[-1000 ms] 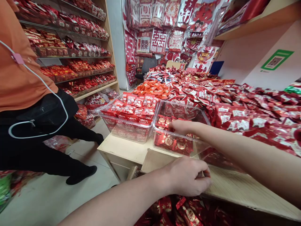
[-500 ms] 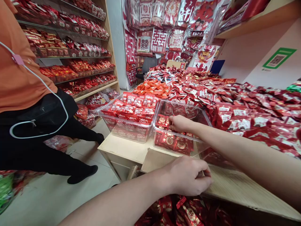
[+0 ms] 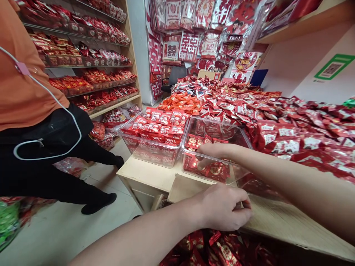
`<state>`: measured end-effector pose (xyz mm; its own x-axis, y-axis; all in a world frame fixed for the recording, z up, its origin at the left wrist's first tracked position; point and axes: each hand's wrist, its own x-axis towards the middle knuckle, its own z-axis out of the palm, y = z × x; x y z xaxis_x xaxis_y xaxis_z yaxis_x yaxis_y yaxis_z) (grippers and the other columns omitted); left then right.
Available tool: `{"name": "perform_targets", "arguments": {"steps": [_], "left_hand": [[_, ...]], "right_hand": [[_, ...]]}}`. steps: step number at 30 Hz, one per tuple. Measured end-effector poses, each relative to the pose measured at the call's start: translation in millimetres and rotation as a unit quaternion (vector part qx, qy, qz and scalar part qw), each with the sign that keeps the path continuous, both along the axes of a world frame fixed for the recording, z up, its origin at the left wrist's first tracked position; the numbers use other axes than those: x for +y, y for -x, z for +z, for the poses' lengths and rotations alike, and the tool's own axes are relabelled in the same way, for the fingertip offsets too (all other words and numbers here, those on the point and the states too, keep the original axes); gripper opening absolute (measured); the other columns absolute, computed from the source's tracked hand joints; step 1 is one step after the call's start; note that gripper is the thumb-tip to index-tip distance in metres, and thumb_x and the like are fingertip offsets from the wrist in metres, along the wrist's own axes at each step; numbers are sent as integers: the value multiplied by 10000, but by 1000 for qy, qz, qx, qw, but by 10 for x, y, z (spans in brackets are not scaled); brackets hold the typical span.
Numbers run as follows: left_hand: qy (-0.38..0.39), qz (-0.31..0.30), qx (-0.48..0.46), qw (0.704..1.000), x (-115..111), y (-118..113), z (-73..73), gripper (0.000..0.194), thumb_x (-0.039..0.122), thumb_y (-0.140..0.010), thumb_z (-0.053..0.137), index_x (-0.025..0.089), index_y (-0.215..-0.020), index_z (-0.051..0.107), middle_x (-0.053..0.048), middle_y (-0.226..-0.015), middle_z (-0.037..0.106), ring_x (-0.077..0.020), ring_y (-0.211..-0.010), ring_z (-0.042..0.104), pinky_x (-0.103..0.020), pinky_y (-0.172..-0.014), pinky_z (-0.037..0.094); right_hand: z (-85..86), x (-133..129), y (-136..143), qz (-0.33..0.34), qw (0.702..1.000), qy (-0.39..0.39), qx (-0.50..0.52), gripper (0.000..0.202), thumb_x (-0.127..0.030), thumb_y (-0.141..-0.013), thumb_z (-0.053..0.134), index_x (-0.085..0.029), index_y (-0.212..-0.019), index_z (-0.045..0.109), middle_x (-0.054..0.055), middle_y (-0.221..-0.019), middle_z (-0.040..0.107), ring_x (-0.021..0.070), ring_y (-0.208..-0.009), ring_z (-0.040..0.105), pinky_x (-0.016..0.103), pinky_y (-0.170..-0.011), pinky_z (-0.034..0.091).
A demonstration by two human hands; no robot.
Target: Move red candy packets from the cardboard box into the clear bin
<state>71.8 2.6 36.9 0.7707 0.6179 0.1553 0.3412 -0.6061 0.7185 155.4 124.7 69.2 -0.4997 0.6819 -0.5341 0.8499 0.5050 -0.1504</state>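
Packets [image 3: 217, 170] in clear box [image 3: 237, 135] at 12 o'clock from left hand [image 3: 227, 208]; right hand [image 3: 215, 151] among them. Cannot tell state of right grip; left grip curled, any contents hidden. Lay packets flat, faces up, in snug rows.

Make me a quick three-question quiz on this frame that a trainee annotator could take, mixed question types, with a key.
1. Which hand reaches into a clear bin?
2. True or false: the other clear bin, on the left of the picture, has no packets in it.
3. Multiple choice: the person standing at the left of the picture wears a top in which colour?
A) green
B) white
C) orange

Key:
1. The right hand.
2. False; it is packed with red packets.
3. C.
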Motion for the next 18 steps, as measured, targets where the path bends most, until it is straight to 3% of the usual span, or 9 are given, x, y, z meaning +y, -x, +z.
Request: {"name": "perform_targets", "arguments": {"steps": [6,18], "left_hand": [[1,-2,-6,1000,-2,-1,-2,149,271,-714,454,181,-758,564,39,-598,531,-61,-522,440,-150,-488,325],[-1,-11,2,1000,11,-1,9,145,271,-728,447,176,-756,553,34,-604,529,-66,-530,439,-154,-499,326]], "right_hand": [[10,7,112,0,1000,13,13,325,-488,-591,596,-171,-593,526,-10,-559,507,117,-538,465,223,-476,327],[-60,76,139,-33,996,-22,81,290,-431,-593,626,-170,-709,583,0,-644,580,129,-595,504,213,-483,347]]}}
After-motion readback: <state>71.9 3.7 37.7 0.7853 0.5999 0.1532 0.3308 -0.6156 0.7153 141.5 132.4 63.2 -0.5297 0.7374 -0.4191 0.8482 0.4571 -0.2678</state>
